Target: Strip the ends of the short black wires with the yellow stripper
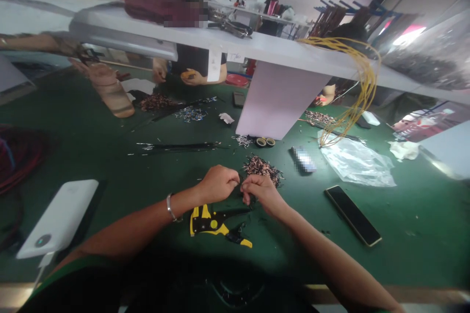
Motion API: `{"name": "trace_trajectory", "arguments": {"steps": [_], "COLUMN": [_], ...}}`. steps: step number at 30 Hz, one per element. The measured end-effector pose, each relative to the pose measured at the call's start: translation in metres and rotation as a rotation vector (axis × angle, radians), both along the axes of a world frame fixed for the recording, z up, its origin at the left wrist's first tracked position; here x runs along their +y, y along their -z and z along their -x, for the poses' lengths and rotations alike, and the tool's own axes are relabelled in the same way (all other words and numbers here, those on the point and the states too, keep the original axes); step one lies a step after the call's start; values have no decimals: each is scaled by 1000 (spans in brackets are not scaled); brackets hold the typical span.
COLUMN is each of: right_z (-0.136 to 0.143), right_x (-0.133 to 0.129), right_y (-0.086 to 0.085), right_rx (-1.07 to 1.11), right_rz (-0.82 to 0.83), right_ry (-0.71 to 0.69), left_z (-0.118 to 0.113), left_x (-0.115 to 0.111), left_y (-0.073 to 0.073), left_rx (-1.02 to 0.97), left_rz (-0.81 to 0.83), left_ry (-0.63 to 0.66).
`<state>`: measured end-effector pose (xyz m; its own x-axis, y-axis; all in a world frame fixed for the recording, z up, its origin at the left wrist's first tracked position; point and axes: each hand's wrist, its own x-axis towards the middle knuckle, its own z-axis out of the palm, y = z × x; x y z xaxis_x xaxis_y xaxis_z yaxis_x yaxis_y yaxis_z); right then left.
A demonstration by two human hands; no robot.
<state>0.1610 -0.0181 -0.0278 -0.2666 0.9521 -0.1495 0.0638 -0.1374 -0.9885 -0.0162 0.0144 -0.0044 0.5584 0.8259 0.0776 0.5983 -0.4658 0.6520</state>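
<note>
My left hand (219, 183), with a bracelet on its wrist, is closed in a pinch. Facing it, almost touching, my right hand (265, 194) is closed with thumb and finger together. A thin dark bit shows between the fingertips, too small to name. Just behind the right hand lies a pile of short black wire pieces with copper-coloured ends (262, 168). Below both hands, a yellow and black wire stripper (215, 225) rests on the green tabletop (157, 171). Small pale metal pieces (242, 141) and a bundle of long black wires (183, 146) lie farther back.
A white power bank (60, 217) lies left, a black phone (353, 215) right. Two tape rolls (265, 142) sit by the shelf's upright panel (281, 98). Yellow wires (362, 88) hang over a plastic bag (358, 159). A co-worker's hand (195, 77) is across the table.
</note>
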Motion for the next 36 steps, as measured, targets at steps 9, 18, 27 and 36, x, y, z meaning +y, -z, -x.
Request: {"name": "trace_trajectory", "arguments": {"steps": [9,18,27,36], "right_z": [14,23,-7,-6], "right_x": [-57,-55,-40,-34], "right_y": [5,27,9,19], "right_rx": [-764,-707,21,437], "right_rz": [-661,-620,17,104], "right_ry": [-481,-390,-50,146], "left_z": [12,20,32,22], "left_x": [15,20,29,25], "left_y": [-9,-14,-28,-17], "left_rx": [-326,-402,-644,-588], "left_rz": [183,222,278,317], "left_ry": [-259,-328,-493,-490]}}
